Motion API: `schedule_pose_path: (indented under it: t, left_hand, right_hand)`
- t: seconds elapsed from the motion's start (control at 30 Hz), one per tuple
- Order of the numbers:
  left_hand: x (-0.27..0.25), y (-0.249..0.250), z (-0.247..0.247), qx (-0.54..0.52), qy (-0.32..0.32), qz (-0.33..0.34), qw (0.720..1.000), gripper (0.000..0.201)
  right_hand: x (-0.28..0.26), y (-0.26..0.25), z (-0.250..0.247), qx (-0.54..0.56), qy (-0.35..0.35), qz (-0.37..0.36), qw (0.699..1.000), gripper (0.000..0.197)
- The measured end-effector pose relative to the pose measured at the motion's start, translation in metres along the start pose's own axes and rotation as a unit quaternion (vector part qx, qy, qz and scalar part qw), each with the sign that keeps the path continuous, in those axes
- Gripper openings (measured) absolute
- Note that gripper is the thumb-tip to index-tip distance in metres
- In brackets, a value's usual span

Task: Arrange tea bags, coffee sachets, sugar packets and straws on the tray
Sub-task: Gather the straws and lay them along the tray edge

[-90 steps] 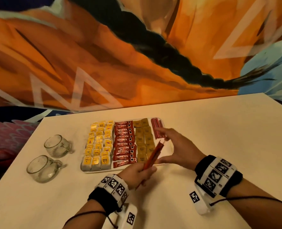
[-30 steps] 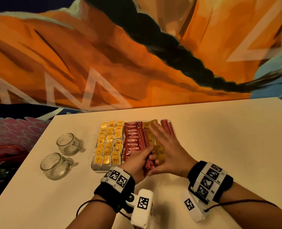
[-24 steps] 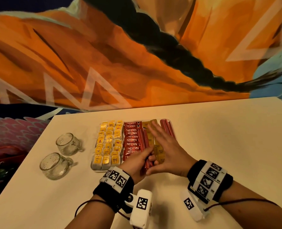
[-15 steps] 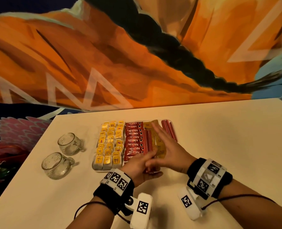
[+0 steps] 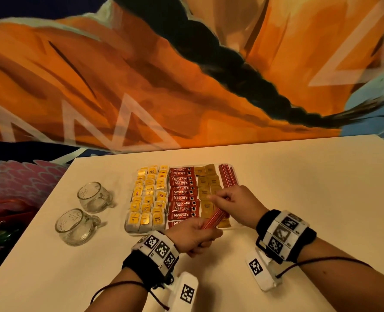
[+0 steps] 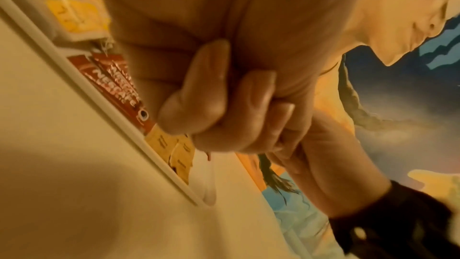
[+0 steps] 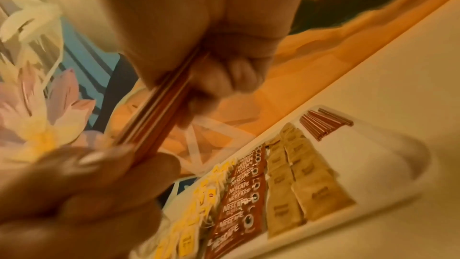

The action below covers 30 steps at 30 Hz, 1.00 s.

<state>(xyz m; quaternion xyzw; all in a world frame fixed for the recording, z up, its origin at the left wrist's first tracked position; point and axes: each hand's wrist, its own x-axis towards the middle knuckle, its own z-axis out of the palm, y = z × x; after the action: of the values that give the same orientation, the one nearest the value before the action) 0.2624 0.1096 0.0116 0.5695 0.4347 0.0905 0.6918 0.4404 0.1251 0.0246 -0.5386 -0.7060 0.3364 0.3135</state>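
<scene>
A white tray (image 5: 128, 229) holds yellow tea bags (image 5: 149, 194) on the left, red Nescafe coffee sachets (image 5: 183, 192) in the middle and brown sugar packets (image 5: 208, 183) beside them. A row of red straws (image 5: 228, 177) lies at its far right. Above the tray's near right part, both hands hold a slanted bundle of red straws (image 5: 215, 218). My left hand (image 5: 200, 230) grips the lower end and my right hand (image 5: 222, 199) curls round the upper end. The right wrist view shows the bundle (image 7: 161, 101) running between both hands.
Two empty glass cups (image 5: 94, 197) (image 5: 74, 226) stand on the table left of the tray. A bare strip of tray (image 7: 373, 155) lies right of the sugar packets. The pale table (image 5: 299, 188) ends at a painted wall behind.
My right hand, flat over the sachets a second ago, has curled round the straw bundle. Both hands have drawn the bundle back toward the tray's near right part and tilted it.
</scene>
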Motion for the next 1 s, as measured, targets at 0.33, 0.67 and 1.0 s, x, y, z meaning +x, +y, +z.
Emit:
schedule_pose_path:
  t: [0.33, 0.67, 1.0]
  left_hand:
    - [0.013, 0.003, -0.003, -0.167, 0.245, 0.018, 0.955, 0.056]
    - [0.015, -0.005, 0.007, 0.181, 0.101, 0.081, 0.975, 0.042]
    - [0.047, -0.002, 0.018, 0.201, 0.145, 0.150, 0.957, 0.020]
  right_hand:
    - [-0.019, 0.009, 0.021, 0.014, 0.233, 0.027, 0.972, 0.034]
    - [-0.019, 0.021, 0.007, -0.011, 0.167, 0.091, 0.982, 0.042]
    - [-0.015, 0.020, -0.005, 0.325, 0.078, 0.183, 0.924, 0.042]
